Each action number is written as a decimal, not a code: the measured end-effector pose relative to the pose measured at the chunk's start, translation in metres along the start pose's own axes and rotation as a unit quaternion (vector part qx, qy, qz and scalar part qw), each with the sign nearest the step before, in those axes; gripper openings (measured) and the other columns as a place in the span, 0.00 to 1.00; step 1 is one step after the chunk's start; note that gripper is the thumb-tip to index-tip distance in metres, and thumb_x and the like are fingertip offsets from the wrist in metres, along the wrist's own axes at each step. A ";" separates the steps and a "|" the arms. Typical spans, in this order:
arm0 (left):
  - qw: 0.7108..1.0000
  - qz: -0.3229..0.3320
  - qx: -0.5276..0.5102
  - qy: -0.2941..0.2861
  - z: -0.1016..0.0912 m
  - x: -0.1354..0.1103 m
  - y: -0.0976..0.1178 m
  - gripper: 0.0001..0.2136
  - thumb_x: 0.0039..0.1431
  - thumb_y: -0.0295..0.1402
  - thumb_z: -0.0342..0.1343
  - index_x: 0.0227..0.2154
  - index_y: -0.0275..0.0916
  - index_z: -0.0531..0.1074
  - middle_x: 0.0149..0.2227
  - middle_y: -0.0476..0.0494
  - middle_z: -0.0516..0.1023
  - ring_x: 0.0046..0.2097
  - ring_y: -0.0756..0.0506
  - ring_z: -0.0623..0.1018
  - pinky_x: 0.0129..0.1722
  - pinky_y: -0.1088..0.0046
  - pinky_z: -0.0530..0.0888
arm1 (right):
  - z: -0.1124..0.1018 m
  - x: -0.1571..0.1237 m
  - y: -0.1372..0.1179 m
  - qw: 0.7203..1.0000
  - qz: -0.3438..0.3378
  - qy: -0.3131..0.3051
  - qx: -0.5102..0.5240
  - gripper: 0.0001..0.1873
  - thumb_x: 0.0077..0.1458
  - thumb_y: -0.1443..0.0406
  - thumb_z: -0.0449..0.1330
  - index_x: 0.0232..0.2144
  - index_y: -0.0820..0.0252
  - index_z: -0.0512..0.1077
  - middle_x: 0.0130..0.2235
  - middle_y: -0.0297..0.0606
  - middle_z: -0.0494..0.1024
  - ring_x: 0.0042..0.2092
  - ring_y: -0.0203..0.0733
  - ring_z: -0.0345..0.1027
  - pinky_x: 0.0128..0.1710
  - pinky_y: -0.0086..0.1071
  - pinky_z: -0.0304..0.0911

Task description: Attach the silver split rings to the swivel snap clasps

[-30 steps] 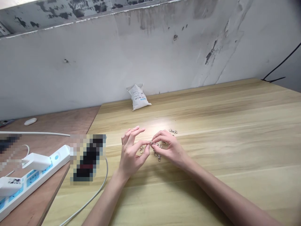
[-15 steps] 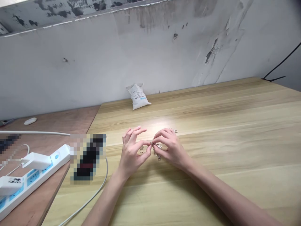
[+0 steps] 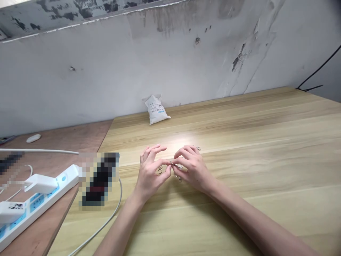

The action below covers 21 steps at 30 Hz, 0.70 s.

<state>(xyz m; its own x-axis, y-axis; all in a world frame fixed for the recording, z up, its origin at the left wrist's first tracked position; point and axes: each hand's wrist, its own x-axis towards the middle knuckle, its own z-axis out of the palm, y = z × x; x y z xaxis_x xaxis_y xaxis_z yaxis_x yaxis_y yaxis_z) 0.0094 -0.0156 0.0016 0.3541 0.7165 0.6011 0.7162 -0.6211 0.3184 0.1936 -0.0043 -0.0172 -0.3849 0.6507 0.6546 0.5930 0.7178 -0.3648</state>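
Note:
My left hand (image 3: 150, 172) and my right hand (image 3: 192, 167) meet over a light wooden table (image 3: 239, 142). Between their fingertips they pinch a small silver metal clasp (image 3: 176, 164). The left thumb and forefinger grip its left end while the other left fingers stick up. My right fingers curl over its right end. Several loose metal rings and clasps (image 3: 160, 169) lie on the table under and beside the hands, and one more clasp (image 3: 198, 148) lies just behind the right hand.
A small white bag (image 3: 156, 109) stands against the stained wall at the back. On the brown table to the left lie a white power strip (image 3: 37, 197) with plugs, a white cable (image 3: 106, 222) and a small white object (image 3: 33, 138).
My right hand has shifted slightly left and curled more over the clasp, hiding most of the loose clasp behind it. The left hand has barely moved.

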 end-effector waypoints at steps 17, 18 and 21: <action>0.992 0.078 0.094 0.014 0.000 0.002 -0.003 0.05 0.54 0.25 0.58 0.27 0.42 0.74 0.49 0.44 0.78 0.55 0.39 0.74 0.61 0.50 0.61 | -0.002 -0.001 -0.001 0.999 -0.003 -0.049 0.009 0.08 0.62 0.66 0.56 0.33 0.56 0.74 0.36 0.38 0.75 0.41 0.43 0.64 0.48 0.42 0.57; 0.992 0.078 0.096 0.016 0.000 0.002 -0.003 0.05 0.54 0.25 0.58 0.27 0.42 0.74 0.49 0.44 0.78 0.55 0.39 0.74 0.61 0.50 0.61 | -0.003 -0.001 -0.001 0.998 -0.001 -0.057 0.013 0.08 0.63 0.66 0.55 0.33 0.57 0.74 0.37 0.38 0.75 0.41 0.43 0.64 0.49 0.42 0.56; 0.992 0.082 0.098 0.025 -0.002 0.003 -0.002 0.05 0.54 0.25 0.57 0.27 0.42 0.74 0.49 0.44 0.78 0.55 0.39 0.74 0.61 0.51 0.61 | -0.004 0.000 -0.004 0.997 0.004 -0.074 0.019 0.10 0.64 0.67 0.53 0.32 0.58 0.73 0.37 0.38 0.75 0.41 0.42 0.64 0.49 0.43 0.56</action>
<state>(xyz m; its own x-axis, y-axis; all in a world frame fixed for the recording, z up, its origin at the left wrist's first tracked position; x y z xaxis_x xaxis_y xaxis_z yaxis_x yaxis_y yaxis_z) 0.0081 -0.0128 0.0038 0.4479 0.5918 0.6702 0.7570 -0.6499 0.0681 0.1944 -0.0083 -0.0132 -0.4813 0.6843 0.5478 0.5704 0.7190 -0.3970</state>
